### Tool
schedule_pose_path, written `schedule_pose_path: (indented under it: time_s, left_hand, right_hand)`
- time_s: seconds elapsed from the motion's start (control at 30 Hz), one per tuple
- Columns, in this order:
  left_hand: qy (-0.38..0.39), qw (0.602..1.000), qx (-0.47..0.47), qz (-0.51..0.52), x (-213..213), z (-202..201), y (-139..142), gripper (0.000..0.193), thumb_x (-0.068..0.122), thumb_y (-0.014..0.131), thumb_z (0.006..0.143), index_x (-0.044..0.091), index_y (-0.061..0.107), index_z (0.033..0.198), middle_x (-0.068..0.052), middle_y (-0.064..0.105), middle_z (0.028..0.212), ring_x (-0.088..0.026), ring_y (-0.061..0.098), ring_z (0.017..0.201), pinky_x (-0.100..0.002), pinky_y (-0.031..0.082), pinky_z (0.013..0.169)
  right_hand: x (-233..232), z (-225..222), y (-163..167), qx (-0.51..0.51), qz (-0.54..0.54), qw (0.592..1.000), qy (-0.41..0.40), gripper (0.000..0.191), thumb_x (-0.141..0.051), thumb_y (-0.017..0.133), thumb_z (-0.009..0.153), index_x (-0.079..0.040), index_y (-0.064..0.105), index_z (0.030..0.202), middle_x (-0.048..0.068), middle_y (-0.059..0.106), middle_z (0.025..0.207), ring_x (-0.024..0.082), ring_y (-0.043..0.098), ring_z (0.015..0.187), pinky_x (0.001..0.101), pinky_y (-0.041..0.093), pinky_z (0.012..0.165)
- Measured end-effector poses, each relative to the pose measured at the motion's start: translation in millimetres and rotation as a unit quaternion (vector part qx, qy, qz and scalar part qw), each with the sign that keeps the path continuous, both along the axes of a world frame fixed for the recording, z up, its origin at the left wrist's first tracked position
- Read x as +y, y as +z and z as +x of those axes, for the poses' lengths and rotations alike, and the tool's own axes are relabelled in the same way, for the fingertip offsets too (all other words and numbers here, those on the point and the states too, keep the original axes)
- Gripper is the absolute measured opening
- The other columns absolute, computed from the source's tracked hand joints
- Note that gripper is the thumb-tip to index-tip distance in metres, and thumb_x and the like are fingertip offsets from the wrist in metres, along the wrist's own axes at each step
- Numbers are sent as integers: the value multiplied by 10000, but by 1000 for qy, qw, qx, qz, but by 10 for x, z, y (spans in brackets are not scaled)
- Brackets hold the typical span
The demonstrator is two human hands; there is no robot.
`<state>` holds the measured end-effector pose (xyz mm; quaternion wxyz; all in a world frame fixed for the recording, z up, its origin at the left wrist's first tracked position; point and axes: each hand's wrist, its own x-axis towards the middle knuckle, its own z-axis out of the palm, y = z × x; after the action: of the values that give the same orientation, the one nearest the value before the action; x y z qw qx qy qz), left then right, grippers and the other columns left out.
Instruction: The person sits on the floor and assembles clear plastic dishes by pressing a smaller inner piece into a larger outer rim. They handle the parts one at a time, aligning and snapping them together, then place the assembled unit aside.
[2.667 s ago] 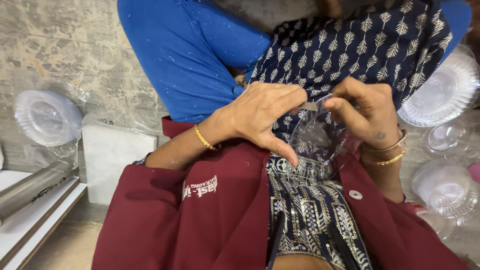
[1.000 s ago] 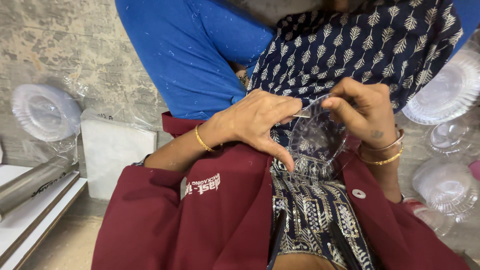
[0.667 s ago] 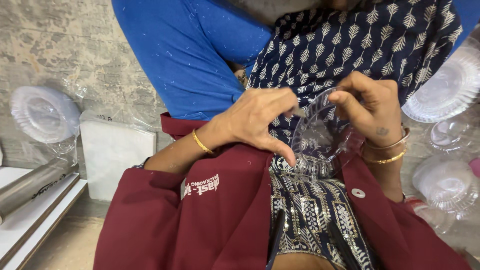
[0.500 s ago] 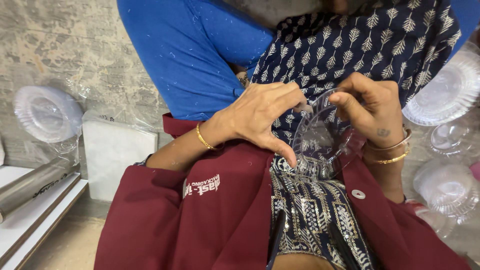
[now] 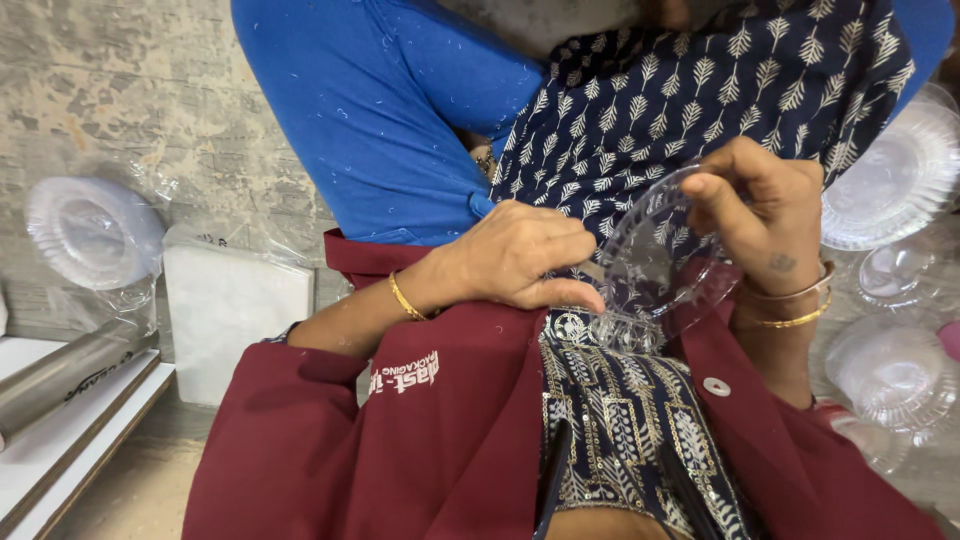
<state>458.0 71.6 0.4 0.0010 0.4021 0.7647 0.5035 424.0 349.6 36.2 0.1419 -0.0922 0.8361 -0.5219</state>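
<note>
While the left hand [image 5: 520,262] pinches the clear plastic lid [image 5: 655,265] at its lower edge and the right hand [image 5: 765,205] grips its top rim over the lap, uneven squeezing could crack the thin plastic.

Clear plastic lid [image 5: 660,265] between both hands

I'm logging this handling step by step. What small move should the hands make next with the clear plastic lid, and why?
Probably ease the left hand fingertips along the clear lid's ribbed rim. The right hand already pinches its upper edge and holds it tilted over the lap, leaving the lower rim free to work.
</note>
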Motion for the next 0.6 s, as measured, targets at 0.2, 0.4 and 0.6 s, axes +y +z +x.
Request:
schedule_pose_path:
  time_s: [0.2,0.4,0.6]
  left_hand:
    - [23,995,-60,73,-123,-245,80,595,609,694,880,39,576,1008,-82,602,874,-236,615,739,-358,485,647]
    - [131,981,-119,81,-171,-299,162,302,312,491,1178,40,558,1291,-112,663,1153,-269,684,1024,-344,543,898]
    - [103,982,-159,-25,-231,-319,154,350,177,500,1132,14,538,1440,-141,651,1117,-294,658,1040,-366,517,957]
  right_hand:
    - [-173,-19,41,31,-13,999,13,233,-76,690,1103,26,626,903,33,657,688,60,613,575,187,453,528]
    - [-367,-67,165,63,46,996,52,155,-103,706,1055,7,653,959,37,650,680,85,621,580,229,433,531]
    - [-377,-62,170,45,33,996,65,146,-96,669,1066,13,648,970,42,664,698,91,649,608,222,468,556]
